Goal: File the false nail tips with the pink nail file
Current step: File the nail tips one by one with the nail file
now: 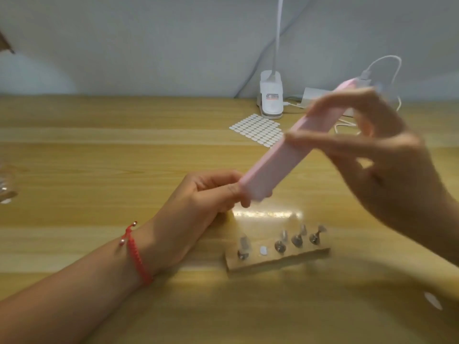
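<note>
A long pink nail file slants from upper right down to the middle of the view. My right hand grips it near its upper half, fingers across the top, and is blurred. My left hand, with a red cord bracelet on the wrist, has its fingers curled and pinched against the file's lower end; whatever it pinches there is hidden. In front lies a wooden holder block with several small metal stands carrying clear false nail tips.
A sheet of white oval adhesive tabs lies on the wooden table behind the file. A white clip lamp base and white cables stand at the back by the wall. A clear glass object is at the left edge.
</note>
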`<state>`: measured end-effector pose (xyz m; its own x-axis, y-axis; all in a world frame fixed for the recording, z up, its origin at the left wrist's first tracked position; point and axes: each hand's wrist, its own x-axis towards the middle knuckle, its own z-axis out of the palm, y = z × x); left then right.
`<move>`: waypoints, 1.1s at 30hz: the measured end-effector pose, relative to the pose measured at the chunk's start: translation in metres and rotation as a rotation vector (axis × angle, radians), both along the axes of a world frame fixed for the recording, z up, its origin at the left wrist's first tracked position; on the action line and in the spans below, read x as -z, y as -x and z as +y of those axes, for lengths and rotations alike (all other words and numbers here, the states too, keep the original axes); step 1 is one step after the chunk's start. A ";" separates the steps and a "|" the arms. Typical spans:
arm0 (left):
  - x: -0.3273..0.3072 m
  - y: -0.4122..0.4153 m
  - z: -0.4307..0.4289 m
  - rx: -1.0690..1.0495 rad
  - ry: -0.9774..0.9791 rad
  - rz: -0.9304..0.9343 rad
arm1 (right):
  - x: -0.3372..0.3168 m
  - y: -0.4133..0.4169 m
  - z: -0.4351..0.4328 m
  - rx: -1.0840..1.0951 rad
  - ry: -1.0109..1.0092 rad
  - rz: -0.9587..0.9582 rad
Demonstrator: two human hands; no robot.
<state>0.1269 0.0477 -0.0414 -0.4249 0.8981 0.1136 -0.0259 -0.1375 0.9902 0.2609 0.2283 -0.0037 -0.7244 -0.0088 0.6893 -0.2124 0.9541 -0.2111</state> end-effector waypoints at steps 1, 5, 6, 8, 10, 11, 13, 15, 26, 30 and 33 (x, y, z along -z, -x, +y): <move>0.000 0.000 0.001 -0.023 0.009 0.002 | 0.000 -0.001 0.002 0.016 -0.044 0.010; -0.001 -0.002 0.001 0.005 -0.010 -0.043 | 0.031 -0.001 -0.036 -0.076 0.082 -0.136; 0.000 -0.001 0.000 0.015 -0.018 -0.037 | 0.027 -0.001 -0.031 -0.078 0.025 -0.123; 0.000 -0.001 0.000 0.014 -0.021 -0.008 | 0.013 -0.002 -0.008 0.001 -0.069 -0.015; 0.000 -0.001 0.001 -0.020 -0.007 0.031 | -0.001 -0.001 0.006 0.095 -0.085 0.046; 0.001 -0.002 0.002 -0.022 -0.004 0.031 | 0.002 -0.002 0.000 0.086 -0.080 0.049; -0.001 -0.004 0.002 0.003 -0.007 -0.012 | 0.025 -0.007 -0.023 -0.044 -0.076 0.001; 0.000 -0.003 0.000 0.028 -0.023 -0.016 | 0.033 -0.010 -0.037 -0.187 -0.137 -0.061; 0.001 -0.002 0.000 0.048 -0.038 -0.023 | 0.022 -0.007 -0.021 -0.136 -0.175 -0.012; 0.001 -0.002 0.000 0.010 -0.032 0.003 | 0.008 -0.002 0.005 0.053 -0.082 0.041; 0.002 -0.003 0.000 0.012 -0.037 0.020 | 0.034 -0.007 -0.029 -0.147 -0.176 -0.007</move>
